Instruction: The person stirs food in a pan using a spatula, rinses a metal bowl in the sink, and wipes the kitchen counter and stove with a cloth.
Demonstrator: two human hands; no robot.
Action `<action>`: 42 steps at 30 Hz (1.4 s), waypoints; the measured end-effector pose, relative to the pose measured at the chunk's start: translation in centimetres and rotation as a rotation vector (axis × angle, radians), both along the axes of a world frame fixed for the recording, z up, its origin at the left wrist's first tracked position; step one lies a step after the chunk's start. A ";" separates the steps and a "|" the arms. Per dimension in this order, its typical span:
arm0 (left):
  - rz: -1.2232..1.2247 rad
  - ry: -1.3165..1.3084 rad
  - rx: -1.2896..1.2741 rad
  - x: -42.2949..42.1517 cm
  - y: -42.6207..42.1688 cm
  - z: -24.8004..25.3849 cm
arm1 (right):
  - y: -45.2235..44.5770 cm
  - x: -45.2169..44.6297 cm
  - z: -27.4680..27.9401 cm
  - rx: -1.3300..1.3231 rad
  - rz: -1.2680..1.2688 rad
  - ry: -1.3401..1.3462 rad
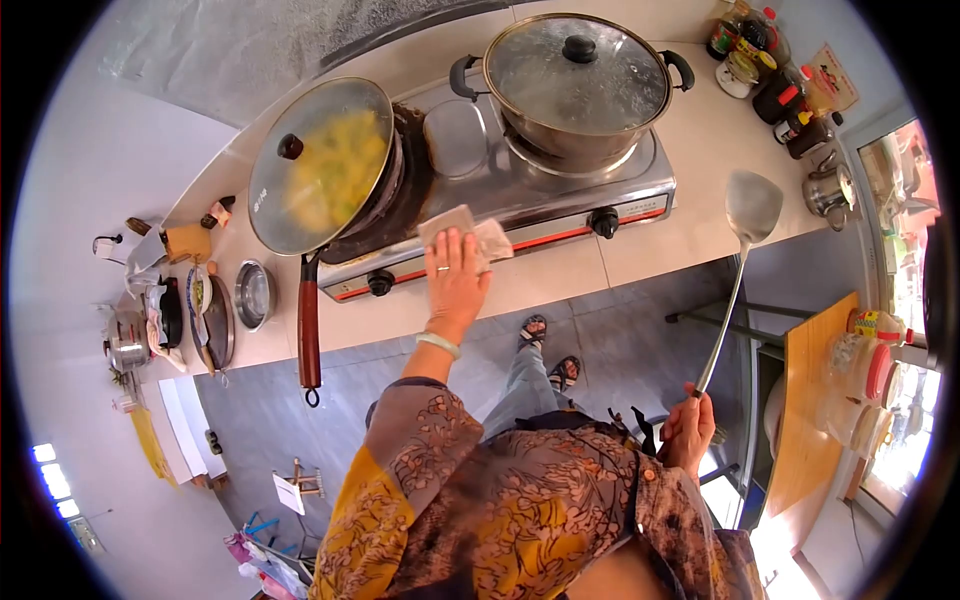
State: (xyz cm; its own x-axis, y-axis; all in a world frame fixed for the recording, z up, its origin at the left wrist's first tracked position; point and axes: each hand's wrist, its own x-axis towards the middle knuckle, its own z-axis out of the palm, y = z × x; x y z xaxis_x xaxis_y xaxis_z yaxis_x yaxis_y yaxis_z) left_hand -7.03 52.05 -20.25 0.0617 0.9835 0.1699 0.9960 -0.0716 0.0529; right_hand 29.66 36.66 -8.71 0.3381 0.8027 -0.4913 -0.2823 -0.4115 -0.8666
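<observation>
My left hand presses a folded beige cloth on the front part of the steel gas stove, between its two knobs. In my right hand is the handle end of a long metal spatula, its broad blade raised up and away to the right. To the left of the cloth, a frying pan under a glass lid stands on the left burner; yellow-green food shows through the glass. The right burner bears a large steel pot with a steamed-up glass lid.
The pan's brown handle juts past the counter edge. A metal bowl sits left of it. Several sauce bottles and a small steel pot stand at the right. A wooden-topped table is at the lower right.
</observation>
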 end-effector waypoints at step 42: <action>0.151 -0.451 0.050 15.8 0.9 -5.3 | -3.2 3.1 -0.4 -0.077 -0.087 -0.093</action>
State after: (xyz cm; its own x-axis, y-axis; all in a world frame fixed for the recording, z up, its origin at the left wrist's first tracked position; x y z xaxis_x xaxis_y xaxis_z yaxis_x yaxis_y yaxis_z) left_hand 8.76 52.93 -25.53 -0.1724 0.9656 0.1944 0.8739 0.0589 0.4826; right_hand 32.71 33.50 -9.12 0.4520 0.7293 -0.5137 -0.2395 -0.4555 -0.8574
